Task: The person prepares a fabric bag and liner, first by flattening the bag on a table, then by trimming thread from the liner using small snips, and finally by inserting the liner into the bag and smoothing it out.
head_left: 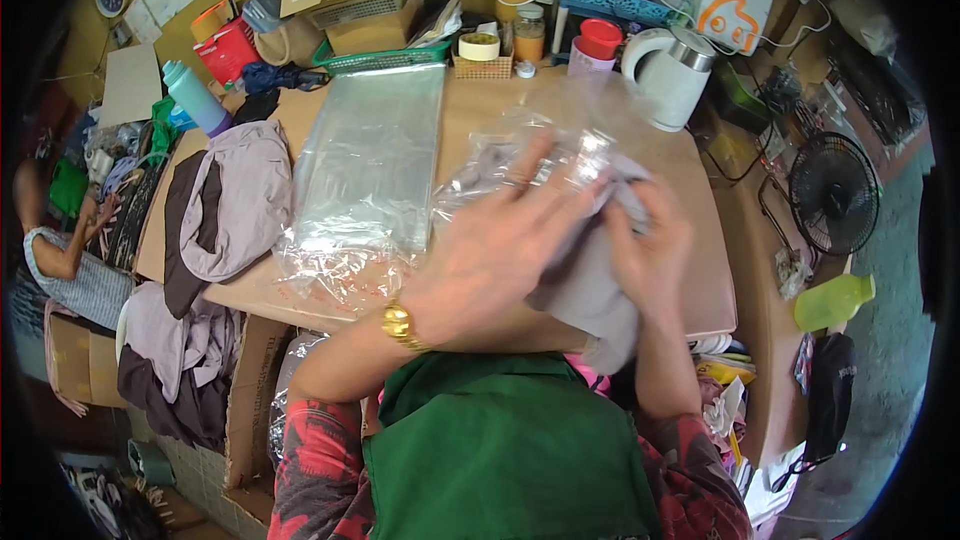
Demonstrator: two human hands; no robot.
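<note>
My left hand (505, 245), with a gold watch at the wrist, grips a crumpled clear plastic bag (480, 175) with its fingertips, one finger raised. Beside it my right hand (650, 250) pinches light grey fabric (580, 295), which lies partly within or under the bag and hangs toward the table's front edge. Both hands are somewhat blurred, and some fingertips are hard to make out. To their left lies a stack of flat clear bags (365, 160). Further left are folded lilac fabric (240, 185) and dark brown fabric (185, 280) on the table (705, 270).
A white kettle (670, 80), baskets (340, 60) and jars (528, 35) line the back. A black fan (830, 190) and yellow-green bottle (830, 302) are at right. A co-worker (75, 275) is at far left, near more piled fabric (180, 360) and cardboard boxes (250, 420).
</note>
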